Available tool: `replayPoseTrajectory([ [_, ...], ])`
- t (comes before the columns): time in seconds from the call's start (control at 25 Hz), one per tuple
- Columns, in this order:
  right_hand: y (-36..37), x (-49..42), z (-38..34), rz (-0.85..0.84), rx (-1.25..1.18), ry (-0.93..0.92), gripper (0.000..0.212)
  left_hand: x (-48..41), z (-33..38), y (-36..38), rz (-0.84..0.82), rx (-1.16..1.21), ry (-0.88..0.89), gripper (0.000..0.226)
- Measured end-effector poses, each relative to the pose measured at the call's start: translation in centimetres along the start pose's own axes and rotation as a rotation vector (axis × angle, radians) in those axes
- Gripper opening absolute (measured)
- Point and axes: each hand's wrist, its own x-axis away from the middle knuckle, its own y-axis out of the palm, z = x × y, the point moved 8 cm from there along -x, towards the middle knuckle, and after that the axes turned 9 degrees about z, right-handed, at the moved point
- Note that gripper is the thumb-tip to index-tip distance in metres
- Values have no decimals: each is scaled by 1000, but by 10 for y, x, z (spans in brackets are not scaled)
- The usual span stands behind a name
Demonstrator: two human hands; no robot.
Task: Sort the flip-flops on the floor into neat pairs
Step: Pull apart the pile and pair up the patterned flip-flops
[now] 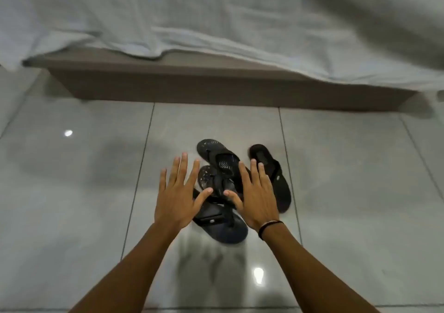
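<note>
You look down on a floor (77, 192) of large, glossy, pale grey tiles, their dark grout lines running up the frame toward a bed. Two bright light spots reflect off the tiles: a small one (68, 133) at the left and a larger one (258, 275) at the lower centre. Across the middle of the frame runs the bed base (192, 84), a low grey-brown board. Above it, a rumpled white sheet (216, 19) fills the upper frame and hangs over the base at the upper left and right.
</note>
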Motion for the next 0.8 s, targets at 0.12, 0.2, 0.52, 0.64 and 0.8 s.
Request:
replayPoseTrajectory([
  [0.12, 95, -14, 20, 0, -80, 44, 82, -24, -28, 96, 18, -39, 27, 82],
  [0.2, 137, -30, 34, 52, -85, 51, 79, -56, -40, 147, 23, -35, 67, 79],
  [0.52, 147, -35, 8, 324, 84, 232, 62, -140, -5, 206, -300, 25, 414, 68],
  [0.64, 162, -37, 1, 173, 48, 312, 64, -138, -7, 218, -398, 50, 323, 70],
  [0.8, 176, -42, -1, 124, 120, 299, 68, -133, -10, 213, -390, 20, 252, 70],
])
